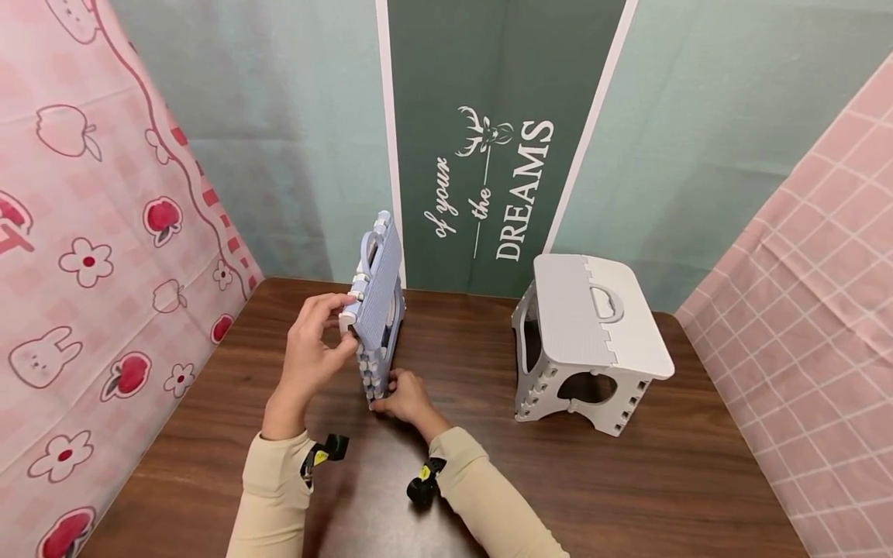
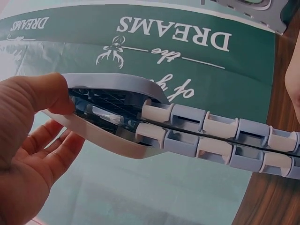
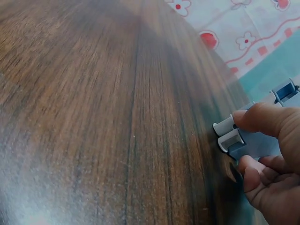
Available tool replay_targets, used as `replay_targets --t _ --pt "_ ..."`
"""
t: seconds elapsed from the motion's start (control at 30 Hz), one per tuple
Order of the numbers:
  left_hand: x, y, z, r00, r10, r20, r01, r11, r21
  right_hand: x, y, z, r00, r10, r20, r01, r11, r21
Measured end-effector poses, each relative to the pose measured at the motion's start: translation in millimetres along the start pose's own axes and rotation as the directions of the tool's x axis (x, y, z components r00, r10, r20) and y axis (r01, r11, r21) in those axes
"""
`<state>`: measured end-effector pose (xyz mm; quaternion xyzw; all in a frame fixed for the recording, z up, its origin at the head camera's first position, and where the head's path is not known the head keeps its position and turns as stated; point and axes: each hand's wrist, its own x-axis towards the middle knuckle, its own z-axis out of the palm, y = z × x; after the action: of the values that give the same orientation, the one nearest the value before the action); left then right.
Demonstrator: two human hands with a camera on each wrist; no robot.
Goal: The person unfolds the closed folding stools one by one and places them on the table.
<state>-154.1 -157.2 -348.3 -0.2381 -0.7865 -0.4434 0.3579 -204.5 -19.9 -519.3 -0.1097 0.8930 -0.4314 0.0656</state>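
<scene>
A folding stool [image 1: 380, 298] in light blue and white stands folded flat and upright on the wooden table. Its carry handle [image 1: 368, 256] juts from the upper left edge. My left hand [image 1: 307, 349] grips the upper near corner, thumb on one side and fingers on the other. From the left wrist view, the top's two halves lie close together with a narrow gap, and hinged legs [image 2: 218, 131] run away from them. Low down, my right hand [image 1: 412, 399] pinches the bottom near corner. The right wrist view shows thumb and fingers around the white and blue leg end [image 3: 229, 136].
A second folding stool [image 1: 568, 310], grey and white, stands unfolded at the right of the table [image 1: 446, 473]. A green printed curtain [image 1: 279, 139] hangs behind, with pink cloths [image 1: 112, 271] along both sides. Both wrists carry black strapped cameras [image 1: 422, 488].
</scene>
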Motion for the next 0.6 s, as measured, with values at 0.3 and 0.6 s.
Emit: replay_targets --t 0.3,0.6 --pt "0.1 1.4 4.3 1.0 0.0 0.018 0.0 1.0 0.005 -1 0 -1 0.999 0.015 -0.035 -0.015 1.0 0.012" --pt "-9.9 -34.5 10.3 1.0 0.019 -0.008 -0.019 1.0 -0.002 -6 1 -8 0.993 -0.12 -0.011 0.117 0.982 -0.149"
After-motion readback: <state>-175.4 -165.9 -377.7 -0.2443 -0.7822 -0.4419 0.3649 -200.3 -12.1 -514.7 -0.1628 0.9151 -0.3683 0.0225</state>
